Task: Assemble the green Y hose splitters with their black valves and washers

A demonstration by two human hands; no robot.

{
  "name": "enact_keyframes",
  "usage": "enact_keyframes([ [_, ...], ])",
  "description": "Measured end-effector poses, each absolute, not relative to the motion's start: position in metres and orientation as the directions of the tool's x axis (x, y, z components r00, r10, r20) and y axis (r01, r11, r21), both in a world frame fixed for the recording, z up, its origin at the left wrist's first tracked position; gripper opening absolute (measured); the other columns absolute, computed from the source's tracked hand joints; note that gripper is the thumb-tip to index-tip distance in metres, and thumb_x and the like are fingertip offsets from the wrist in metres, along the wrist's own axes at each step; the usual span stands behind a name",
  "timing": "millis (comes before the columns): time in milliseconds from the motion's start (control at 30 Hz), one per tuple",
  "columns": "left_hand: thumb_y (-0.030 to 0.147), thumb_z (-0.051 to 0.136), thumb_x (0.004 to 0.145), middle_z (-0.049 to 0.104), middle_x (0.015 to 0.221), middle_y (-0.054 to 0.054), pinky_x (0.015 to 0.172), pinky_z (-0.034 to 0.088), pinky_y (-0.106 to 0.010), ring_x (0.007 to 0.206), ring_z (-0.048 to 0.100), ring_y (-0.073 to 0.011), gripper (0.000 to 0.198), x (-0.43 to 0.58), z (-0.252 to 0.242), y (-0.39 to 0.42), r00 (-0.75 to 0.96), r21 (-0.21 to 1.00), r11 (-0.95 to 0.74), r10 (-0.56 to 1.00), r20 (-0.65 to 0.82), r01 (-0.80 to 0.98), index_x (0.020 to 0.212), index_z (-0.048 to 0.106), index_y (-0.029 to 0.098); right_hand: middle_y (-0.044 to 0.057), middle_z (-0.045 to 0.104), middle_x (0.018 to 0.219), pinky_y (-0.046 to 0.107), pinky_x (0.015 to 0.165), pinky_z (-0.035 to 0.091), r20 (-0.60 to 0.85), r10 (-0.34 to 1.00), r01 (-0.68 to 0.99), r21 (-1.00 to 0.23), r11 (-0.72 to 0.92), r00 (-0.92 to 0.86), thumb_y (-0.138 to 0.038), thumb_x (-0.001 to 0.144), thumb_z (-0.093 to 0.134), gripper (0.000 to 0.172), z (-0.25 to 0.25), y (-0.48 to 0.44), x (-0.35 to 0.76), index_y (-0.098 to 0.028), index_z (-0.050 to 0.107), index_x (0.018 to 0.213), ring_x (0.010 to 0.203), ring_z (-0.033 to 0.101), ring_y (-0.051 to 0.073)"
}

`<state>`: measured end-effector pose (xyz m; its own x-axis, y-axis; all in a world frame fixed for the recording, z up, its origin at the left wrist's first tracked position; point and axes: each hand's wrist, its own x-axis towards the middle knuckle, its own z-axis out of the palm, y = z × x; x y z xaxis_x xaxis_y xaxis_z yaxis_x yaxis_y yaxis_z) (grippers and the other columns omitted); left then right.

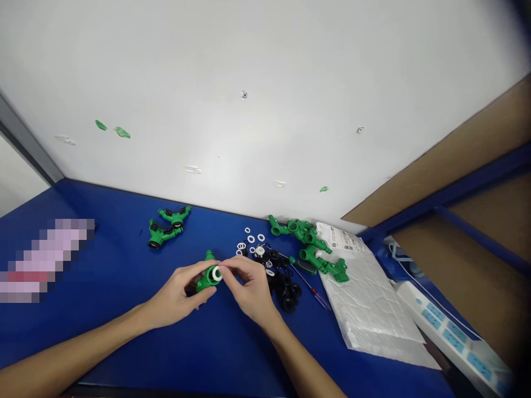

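Observation:
My left hand (172, 297) is wrapped round a green Y-shaped hose connector (203, 284), with one open end turned up toward me. At that opening, my right hand (251, 288) pinches a white ring washer (216, 274) between thumb and forefinger. The washer sits at the mouth of the connector; how deep it lies I cannot tell. Just beyond my right hand are several loose white washers (251, 239) and a heap of black round fittings (285, 292), partly covered by the hand.
Two green connectors with black parts (161, 236) lie to the left. More green connectors (309, 236) are piled at right, beside a purple-handled screwdriver (320, 299) and a dark green-handled one (306, 267). A white padded mailer (373, 309) and power strip (452, 334) lie farther right. A white wall (232, 132) stands behind.

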<state>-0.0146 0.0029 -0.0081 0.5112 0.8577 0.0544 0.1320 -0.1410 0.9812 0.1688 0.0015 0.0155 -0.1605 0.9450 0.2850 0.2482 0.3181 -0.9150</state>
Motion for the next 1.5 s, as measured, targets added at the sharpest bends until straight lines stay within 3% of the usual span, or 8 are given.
enact_keyframes([
  [167, 0.032, 0.058, 0.091, 0.06, 0.081, -0.001, 0.05, 0.055, -0.024, 0.058, 0.058, -0.0116, 0.049, -0.013, -0.018, 0.0, 0.498, 0.982, -0.151, 0.864, 0.074, 0.115, 0.137, 0.049, 0.02, 0.0, 0.055, 0.07, 0.025, 0.055, 0.046, 0.198, 0.967, 0.19, -0.955, 0.228, -0.162, -0.03, 0.085, 0.063, 0.011, 0.011, -0.001, 0.164, -0.019, 0.064, 0.083, 0.058, 0.052, 0.011],
  [300, 0.031, 0.057, 0.092, 0.062, 0.086, -0.003, 0.049, 0.055, -0.024, 0.059, 0.058, -0.0114, 0.047, -0.013, -0.015, -0.002, 0.509, 0.976, -0.181, 0.855, 0.096, 0.12, 0.137, 0.05, 0.02, -0.005, 0.05, 0.071, 0.021, 0.045, 0.04, -0.015, 0.958, -0.022, -1.0, -0.023, -0.286, -0.037, 0.083, 0.065, 0.02, 0.011, 0.001, 0.163, -0.02, 0.053, 0.085, 0.048, 0.051, 0.007],
  [433, 0.03, 0.058, 0.091, 0.064, 0.09, -0.005, 0.049, 0.055, -0.024, 0.06, 0.059, -0.0119, 0.05, -0.013, -0.007, -0.001, 0.513, 0.974, -0.204, 0.849, 0.124, 0.102, 0.139, 0.049, 0.021, -0.005, 0.052, 0.076, 0.018, 0.042, 0.038, -0.061, 0.923, -0.156, -0.979, -0.129, -0.379, -0.037, 0.079, 0.071, 0.027, 0.016, 0.003, 0.167, -0.02, 0.052, 0.087, 0.047, 0.054, 0.005],
  [1000, 0.023, 0.057, 0.092, 0.066, 0.091, -0.006, 0.056, 0.055, -0.025, 0.067, 0.06, -0.0147, 0.045, -0.016, -0.012, 0.001, 0.555, 0.928, -0.354, 0.799, 0.233, 0.12, 0.137, 0.053, 0.023, -0.009, 0.047, 0.059, 0.018, 0.04, 0.037, -0.065, 0.956, -0.177, -0.977, -0.12, -0.286, -0.032, 0.075, 0.075, 0.026, 0.013, 0.0, 0.16, -0.02, 0.053, 0.081, 0.04, 0.047, 0.005],
  [1100, 0.025, 0.057, 0.092, 0.065, 0.096, -0.008, 0.056, 0.056, -0.026, 0.068, 0.06, -0.0149, 0.044, -0.017, -0.013, 0.001, 0.568, 0.947, -0.3, 0.802, 0.187, 0.112, 0.136, 0.054, 0.022, -0.009, 0.045, 0.06, 0.018, 0.04, 0.035, -0.051, 0.96, -0.19, -0.976, -0.106, -0.275, -0.033, 0.075, 0.076, 0.026, 0.013, -0.001, 0.159, -0.02, 0.053, 0.08, 0.039, 0.046, 0.004],
  [1300, 0.031, 0.059, 0.092, 0.063, 0.081, -0.003, 0.061, 0.057, -0.03, 0.064, 0.062, -0.0145, 0.05, -0.017, -0.007, -0.001, 0.549, 0.997, -0.057, 0.833, 0.073, -0.047, 0.139, 0.048, 0.019, -0.006, 0.048, 0.061, 0.021, 0.042, 0.033, 0.045, 0.966, -0.244, -0.97, -0.019, -0.256, -0.044, 0.084, 0.066, 0.026, 0.019, 0.006, 0.184, -0.019, 0.061, 0.09, 0.044, 0.047, 0.007],
  [1400, 0.031, 0.06, 0.09, 0.065, 0.09, -0.006, 0.062, 0.057, -0.029, 0.067, 0.063, -0.0146, 0.049, -0.017, -0.003, -0.003, 0.545, 0.997, -0.04, 0.836, 0.072, -0.071, 0.137, 0.049, 0.019, -0.006, 0.047, 0.058, 0.021, 0.043, 0.031, 0.096, 0.985, -0.152, -0.986, 0.074, -0.145, -0.041, 0.084, 0.066, 0.023, 0.022, 0.009, 0.196, -0.018, 0.061, 0.084, 0.045, 0.045, 0.007],
  [1500, 0.029, 0.061, 0.09, 0.063, 0.082, -0.003, 0.058, 0.055, -0.027, 0.064, 0.061, -0.0134, 0.047, -0.018, 0.0, -0.003, 0.53, 0.996, -0.073, 0.844, 0.084, -0.041, 0.135, 0.051, 0.018, -0.006, 0.046, 0.057, 0.023, 0.048, 0.036, 0.12, 0.97, -0.057, -0.992, 0.11, -0.211, -0.039, 0.085, 0.065, 0.021, 0.024, 0.006, 0.196, -0.018, 0.062, 0.085, 0.048, 0.044, 0.008],
])
